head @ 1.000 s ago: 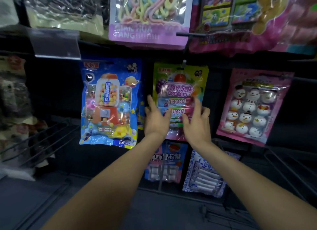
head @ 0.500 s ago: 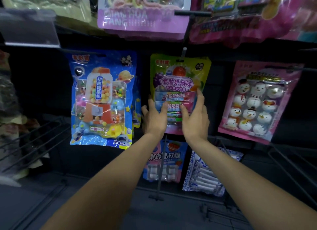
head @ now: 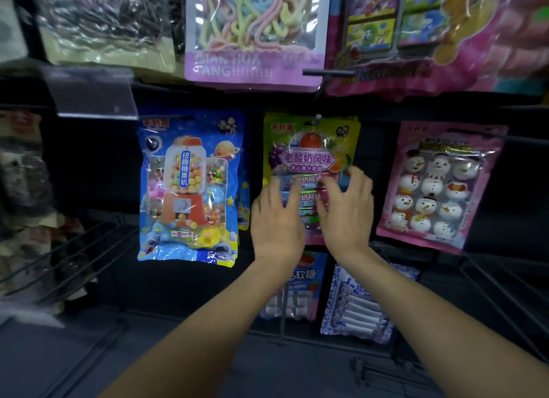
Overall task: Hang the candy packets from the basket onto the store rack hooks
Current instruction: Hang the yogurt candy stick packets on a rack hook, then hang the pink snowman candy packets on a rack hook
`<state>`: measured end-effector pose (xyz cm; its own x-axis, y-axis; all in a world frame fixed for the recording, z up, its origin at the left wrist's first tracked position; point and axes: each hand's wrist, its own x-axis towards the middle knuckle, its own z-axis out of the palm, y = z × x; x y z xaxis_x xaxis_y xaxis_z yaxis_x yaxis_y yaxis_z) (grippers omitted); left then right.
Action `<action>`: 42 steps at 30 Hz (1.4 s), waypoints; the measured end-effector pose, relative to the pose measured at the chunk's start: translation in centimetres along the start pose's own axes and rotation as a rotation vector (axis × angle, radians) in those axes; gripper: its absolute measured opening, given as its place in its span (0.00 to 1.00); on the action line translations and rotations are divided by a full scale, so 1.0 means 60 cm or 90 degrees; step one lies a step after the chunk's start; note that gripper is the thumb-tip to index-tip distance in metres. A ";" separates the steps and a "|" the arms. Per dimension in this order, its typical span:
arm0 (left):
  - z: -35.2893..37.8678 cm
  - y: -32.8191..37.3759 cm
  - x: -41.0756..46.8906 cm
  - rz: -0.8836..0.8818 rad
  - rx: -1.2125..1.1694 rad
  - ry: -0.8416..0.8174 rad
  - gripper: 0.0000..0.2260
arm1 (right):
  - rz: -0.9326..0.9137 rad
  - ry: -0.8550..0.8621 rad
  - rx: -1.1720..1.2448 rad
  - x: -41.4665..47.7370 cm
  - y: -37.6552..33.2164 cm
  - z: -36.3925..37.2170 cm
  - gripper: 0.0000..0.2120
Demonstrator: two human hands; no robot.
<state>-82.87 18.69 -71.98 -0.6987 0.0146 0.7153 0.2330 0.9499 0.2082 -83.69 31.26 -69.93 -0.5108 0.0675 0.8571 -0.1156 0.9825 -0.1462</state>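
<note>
I am resting my left hand (head: 277, 222), fingers straight, and my right hand (head: 347, 216), fingers spread and loosely bent, on the green candy packet (head: 309, 156), gripping nothing; it is hanging from a hook (head: 318, 117) at frame centre.

The dark store rack (head: 98, 165) carries a row of hanging packets: a blue gumball packet (head: 190, 186), a green packet (head: 312, 148) on a hook (head: 318, 118), and a pink snowman packet (head: 436, 186). A rope-candy packet (head: 252, 35) hangs above and a blue-and-white packet (head: 353, 308) below.
</note>
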 end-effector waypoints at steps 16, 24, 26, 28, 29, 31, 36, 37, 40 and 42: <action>-0.084 0.001 0.014 0.043 0.098 -0.325 0.42 | -0.110 -0.311 0.054 -0.012 0.018 -0.089 0.30; -0.195 0.007 -0.051 0.088 -0.009 -0.247 0.34 | -0.053 -0.350 0.138 -0.060 0.019 -0.216 0.33; -0.224 0.008 -0.082 0.110 -0.022 -0.233 0.33 | -0.039 -0.362 0.164 -0.082 0.017 -0.250 0.34; -0.253 0.007 -0.118 0.126 -0.043 -0.219 0.31 | -0.039 -0.372 0.189 -0.107 0.014 -0.284 0.35; -0.267 0.008 -0.138 0.130 -0.055 -0.216 0.30 | -0.046 -0.378 0.200 -0.122 0.012 -0.302 0.35; -0.290 0.006 -0.179 0.137 -0.075 -0.217 0.30 | -0.071 -0.388 0.223 -0.151 0.008 -0.334 0.35; -0.333 -0.011 -0.298 0.151 -0.113 -0.214 0.29 | -0.109 -0.447 0.258 -0.242 -0.002 -0.398 0.35; -0.337 -0.018 -0.324 0.152 -0.111 -0.221 0.29 | -0.116 -0.465 0.258 -0.264 -0.003 -0.407 0.35; -0.341 -0.043 -0.402 0.145 -0.104 -0.255 0.28 | -0.124 -0.521 0.262 -0.334 -0.008 -0.423 0.34; -0.335 -0.064 -0.455 0.144 -0.091 -0.290 0.28 | -0.115 -0.573 0.255 -0.385 -0.009 -0.424 0.34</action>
<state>-51.09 8.39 -78.89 -0.8360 0.3789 0.3970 0.4800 0.8555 0.1943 -50.16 33.56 -77.11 -0.8926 -0.3971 0.2135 -0.4493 0.8229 -0.3478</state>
